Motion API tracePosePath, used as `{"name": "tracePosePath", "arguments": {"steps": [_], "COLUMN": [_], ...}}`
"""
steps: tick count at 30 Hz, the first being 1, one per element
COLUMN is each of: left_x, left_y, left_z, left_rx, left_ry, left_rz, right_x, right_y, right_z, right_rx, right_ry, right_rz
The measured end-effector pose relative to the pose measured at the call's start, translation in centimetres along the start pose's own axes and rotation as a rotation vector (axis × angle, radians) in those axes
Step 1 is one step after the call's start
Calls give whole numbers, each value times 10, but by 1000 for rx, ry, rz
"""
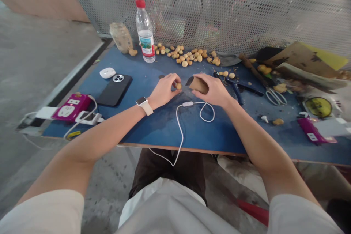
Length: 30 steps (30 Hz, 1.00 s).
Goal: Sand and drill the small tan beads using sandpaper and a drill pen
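My left hand (166, 87), with a watch on its wrist, pinches a small tan gourd (178, 86) between thumb and fingers. Opposite it, my right hand (210, 88) is closed around a curled piece of sandpaper (199, 85), brown on its back and dark on the other face. A short gap separates the gourd from the sandpaper, just above the blue table (153, 124). Below both hands lies a white cable (179, 128) with a small inline piece. Behind them spreads a pile of similar small gourds (192, 56).
A water bottle (146, 40) and a plastic bag (120, 37) stand at the back left. Further left lie a phone (115, 90), a white case (107, 72) and a purple power strip (74, 106). Pliers (236, 91), scissors (275, 97) and cardboard (298, 58) are on the right.
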<state>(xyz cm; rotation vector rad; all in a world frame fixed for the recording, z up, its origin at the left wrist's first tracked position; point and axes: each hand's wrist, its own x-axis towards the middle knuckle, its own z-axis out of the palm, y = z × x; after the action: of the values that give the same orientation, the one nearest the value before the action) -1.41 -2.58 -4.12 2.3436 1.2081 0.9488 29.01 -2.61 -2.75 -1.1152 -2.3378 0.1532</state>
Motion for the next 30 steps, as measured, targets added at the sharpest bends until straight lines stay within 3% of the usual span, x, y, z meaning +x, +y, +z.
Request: {"name": "tracePosePath", "arguments": {"steps": [4, 7, 13, 18, 22, 30], "left_x": [1, 1, 3, 1, 0, 3], "left_y": [3, 4, 3, 1, 0, -7], "left_z": [-2, -2, 0, 2, 2, -2], "left_rx": [-42, -2, 31, 41, 28, 157], "left_ry": [-44, -22, 6, 46, 2, -4], "left_rz": [17, 31, -28, -23, -40, -43], "right_x": [1, -1, -6, -7, -6, 0], "right_y": [3, 4, -1, -21, -36, -19], "right_z": [7, 12, 17, 9, 6, 8], "right_rx": [-1, 2, 17, 18, 2, -18], "right_ry": [183, 247, 199, 161, 189, 129], "right_rz": [55, 34, -76, 39, 112, 198]}}
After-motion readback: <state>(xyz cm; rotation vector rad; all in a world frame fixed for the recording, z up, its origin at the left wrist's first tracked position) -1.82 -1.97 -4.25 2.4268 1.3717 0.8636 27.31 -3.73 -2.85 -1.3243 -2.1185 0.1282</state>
